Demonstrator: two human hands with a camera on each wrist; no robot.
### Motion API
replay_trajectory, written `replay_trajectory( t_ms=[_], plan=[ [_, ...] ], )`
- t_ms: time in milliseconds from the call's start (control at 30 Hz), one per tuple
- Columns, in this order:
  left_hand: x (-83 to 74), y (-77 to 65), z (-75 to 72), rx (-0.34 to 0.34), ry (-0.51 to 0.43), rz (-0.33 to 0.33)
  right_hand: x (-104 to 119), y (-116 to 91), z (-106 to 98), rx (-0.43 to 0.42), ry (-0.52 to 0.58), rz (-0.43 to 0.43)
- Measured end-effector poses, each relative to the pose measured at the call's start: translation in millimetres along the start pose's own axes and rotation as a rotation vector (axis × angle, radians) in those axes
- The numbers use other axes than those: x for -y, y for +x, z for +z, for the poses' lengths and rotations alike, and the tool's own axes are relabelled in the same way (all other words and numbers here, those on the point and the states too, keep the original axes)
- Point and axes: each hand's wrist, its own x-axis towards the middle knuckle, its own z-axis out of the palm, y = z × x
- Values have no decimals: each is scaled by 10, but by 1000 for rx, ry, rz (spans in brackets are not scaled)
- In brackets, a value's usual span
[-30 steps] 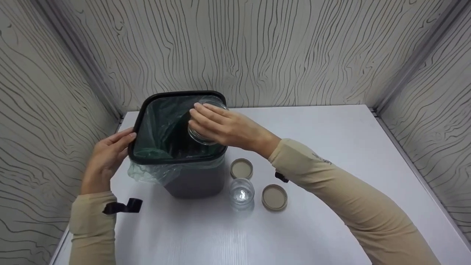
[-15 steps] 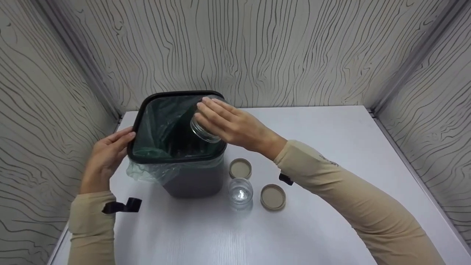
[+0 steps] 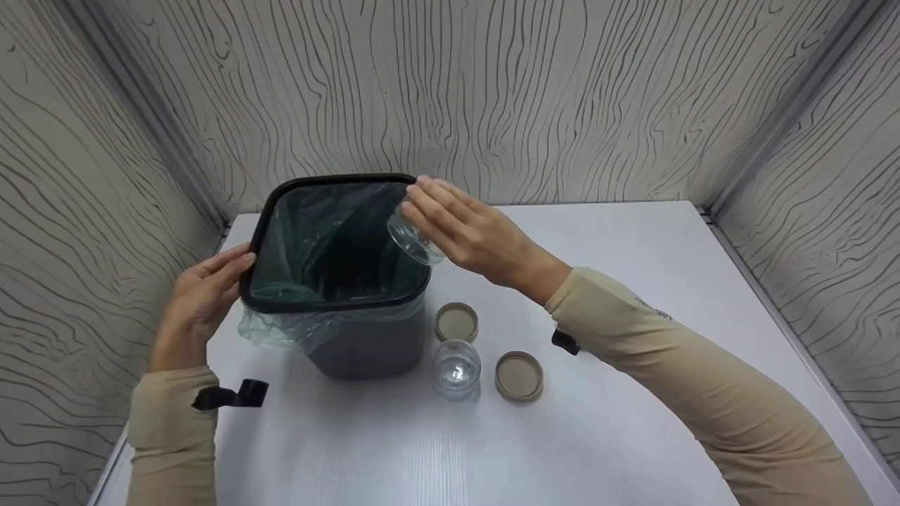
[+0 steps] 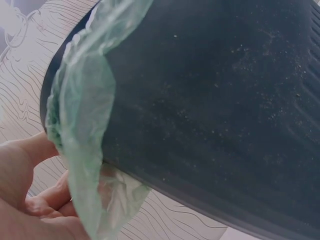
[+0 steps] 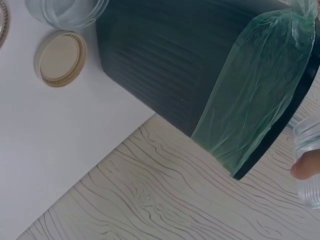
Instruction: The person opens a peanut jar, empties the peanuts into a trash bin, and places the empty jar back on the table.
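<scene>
My right hand [image 3: 474, 228] grips a clear glass jar [image 3: 410, 235], tilted mouth-down over the right rim of a dark grey trash bin [image 3: 373, 348]. In the right wrist view, a thumb [image 5: 306, 165] presses on the side of that jar. The bin has a black rim and a green plastic liner [image 3: 299, 225] whose edge hangs outside. At the bin's left rim, my left hand [image 3: 204, 295] pinches the edge between thumb and fingers. Liner folds [image 4: 82, 100] partly cover those fingers in the left wrist view.
Right of the bin a second clear jar [image 3: 457, 369] stands uncovered on the white table [image 3: 619, 246]. Two beige lids lie near it, a rear lid [image 3: 456, 323] and a front lid [image 3: 519, 376]. Wood-patterned panels [image 3: 492, 98] enclose the table's back and sides.
My right hand has moved rightward with the jar, from over the bin's opening to its right rim. The left hand keeps its place on the bin.
</scene>
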Motion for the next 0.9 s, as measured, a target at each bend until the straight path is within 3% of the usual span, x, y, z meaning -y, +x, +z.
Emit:
replay_trajectory(
  t_ms=[333,767,900],
  plan=[
    [2,-10,9,-32,28,-13,-77,-208,-24,10,10,39],
    [63,10,32,-31,1,46,-86,-397,-41,34,26,45],
    [84,0,45,-61,44,68,-86,-447,-39,36,24,44]
  ],
)
